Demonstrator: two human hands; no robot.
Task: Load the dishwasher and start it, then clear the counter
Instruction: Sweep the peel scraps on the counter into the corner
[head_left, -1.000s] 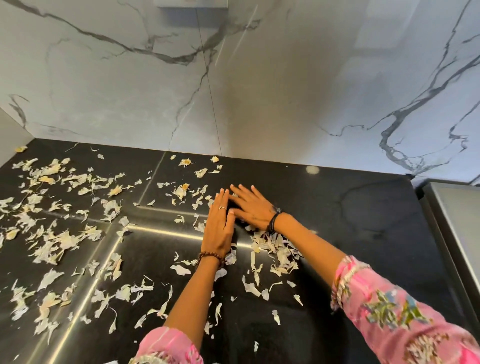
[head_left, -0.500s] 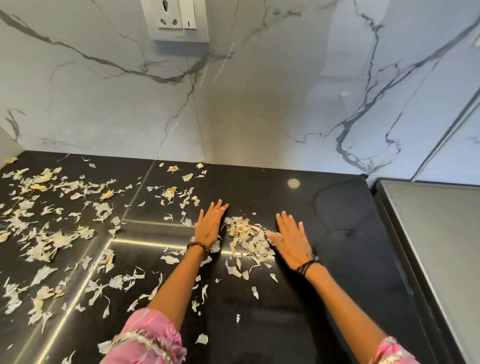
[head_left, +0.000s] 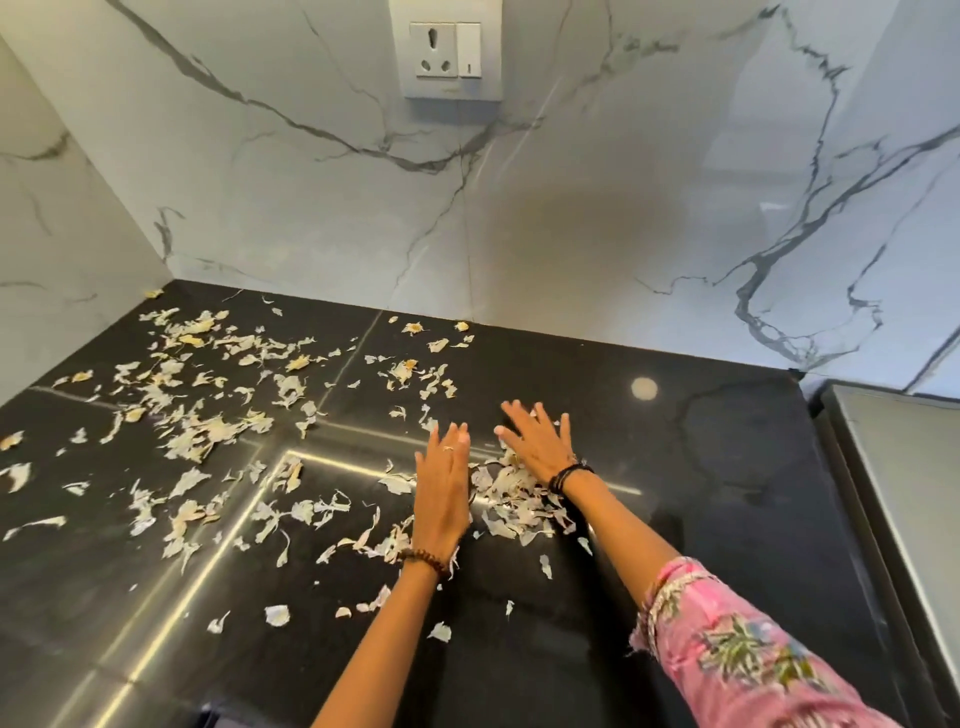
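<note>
A: What lay on the left of the counter?

B: Loose peels strewn wide over the black stone, from the corner wall almost to the middle; none of them gathered; both hands were well apart from that scatter.

A: And the left hand?

B: It stood on its edge on the stone, fingers straight and together, gripping nothing; its palm faced right, toward the pile.

A: Where was the pile, then?

B: Between the two hands, touching both; it lay just right of the left palm and below the right wrist, its long axis running from the far fingertips back toward the person.

A: The right hand?

B: Flat and palm down at the pile's far end, fingers straight and spread, holding nothing; a socket sat on the wall above.

A: Which hand was nearer the rest of the mess?

B: The left, I judged; the wide scatter lay to its left, so any next sweep would have to come from that side toward the pile; most of the clearing looked undone.
</note>
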